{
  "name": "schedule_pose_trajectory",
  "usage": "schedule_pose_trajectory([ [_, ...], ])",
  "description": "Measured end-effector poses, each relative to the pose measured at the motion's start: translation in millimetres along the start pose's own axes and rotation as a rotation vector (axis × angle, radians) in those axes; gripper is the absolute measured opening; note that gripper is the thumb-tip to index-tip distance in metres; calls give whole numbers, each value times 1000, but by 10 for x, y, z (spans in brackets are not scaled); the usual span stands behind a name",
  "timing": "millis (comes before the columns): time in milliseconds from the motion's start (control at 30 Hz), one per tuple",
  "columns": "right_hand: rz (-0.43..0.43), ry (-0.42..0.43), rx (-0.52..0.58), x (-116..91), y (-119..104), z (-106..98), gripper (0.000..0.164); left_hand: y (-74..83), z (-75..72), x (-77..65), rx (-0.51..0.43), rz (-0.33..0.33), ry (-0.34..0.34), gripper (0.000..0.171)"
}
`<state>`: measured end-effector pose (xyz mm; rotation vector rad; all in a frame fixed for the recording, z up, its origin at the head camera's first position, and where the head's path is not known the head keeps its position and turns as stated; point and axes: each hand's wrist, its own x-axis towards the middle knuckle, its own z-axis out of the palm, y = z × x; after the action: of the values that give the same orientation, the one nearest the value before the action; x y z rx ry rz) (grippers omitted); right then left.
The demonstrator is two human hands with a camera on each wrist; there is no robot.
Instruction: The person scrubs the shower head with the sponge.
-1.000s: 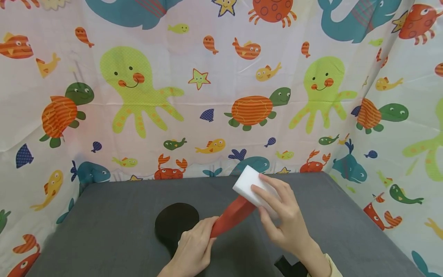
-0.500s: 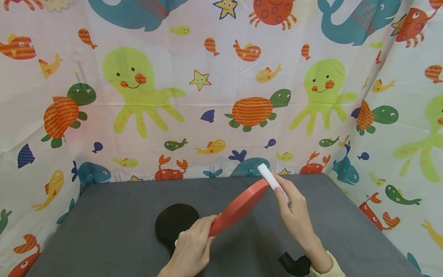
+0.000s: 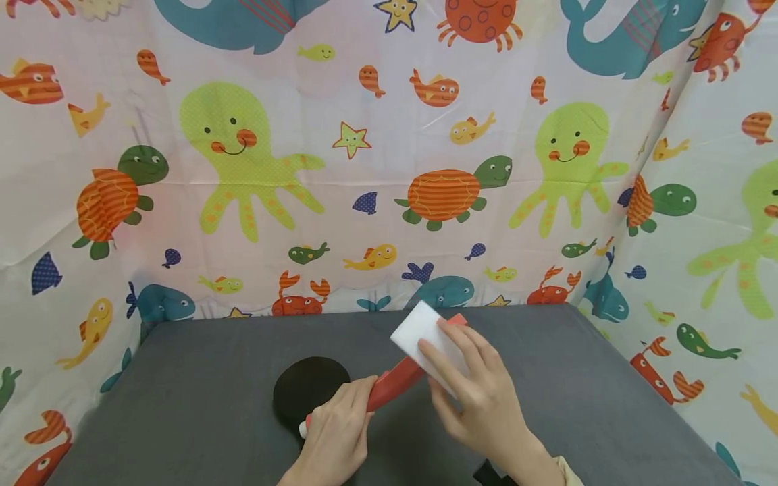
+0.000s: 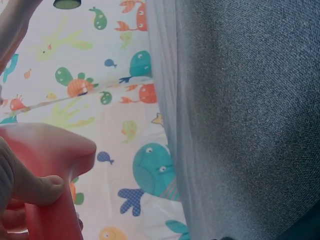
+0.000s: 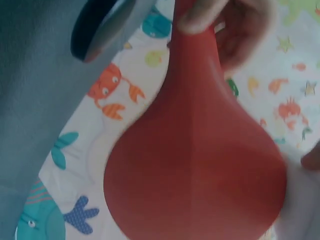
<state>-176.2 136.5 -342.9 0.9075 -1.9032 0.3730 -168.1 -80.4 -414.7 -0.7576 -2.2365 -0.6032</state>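
We are looking at a white curtain point(image 3: 316, 88) that is hanging behind everything and running down both sides, and its printed octopuses point(image 3: 231, 135) and turtles point(image 3: 442, 194) are showing brightly. In front of it, a table point(image 3: 200, 385) is spreading out under a plain grey cover.

Over the table we are finding a red paddle point(image 3: 396, 383): it is slanting up toward the right, well off the cover, and in the head view it is turning mostly its edge to us. In the right wrist view it is showing a broad round body that is narrowing to a neck.

On the table, just behind the left hand point(image 3: 337, 432), a round black thing point(image 3: 310, 391) is lying and tapering toward us. The left hand is gripping the paddle by its narrow end, and we are seeing its thumb point(image 4: 47, 189) pressing on the red surface in the left wrist view.

The right hand point(image 3: 480, 401) is holding a white sponge point(image 3: 425, 337) between fingers and thumb, and the sponge is covering part of the paddle near its far end. A pale sleeve point(image 3: 568, 472) is ending at that wrist, and beside it a black piece point(image 3: 492, 476) is peeping out, too cut off for us to identify. Smallest of all, a white tip point(image 3: 303, 429) is sticking out beside the left hand.
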Motion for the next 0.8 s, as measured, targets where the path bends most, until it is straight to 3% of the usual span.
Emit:
schedule_pose_trajectory([
  [167, 195, 60, -32, 5, 141, -28, 41, 4, -3, -5, -1, -17, 4, 55],
  [267, 214, 60, -51, -4, 134, -15, 43, -1, -7, -6, 0, -23, 4, 55],
  [433, 20, 63, -116, -62, -84, 135, 39, -15, -11, -5, 24, -4, 29, 54],
  [600, -209, 0, -243, -212, -316, 334, 37, -15, -9, -3, 69, 37, 65, 49],
  [700, -232, 6, -268, -232, -322, 355, 37, -10, -4, 0, 79, 39, 70, 50],
  [800, -173, 81, -252, -144, -233, 289, 36, -5, -8, 8, 78, 25, 66, 53],
])
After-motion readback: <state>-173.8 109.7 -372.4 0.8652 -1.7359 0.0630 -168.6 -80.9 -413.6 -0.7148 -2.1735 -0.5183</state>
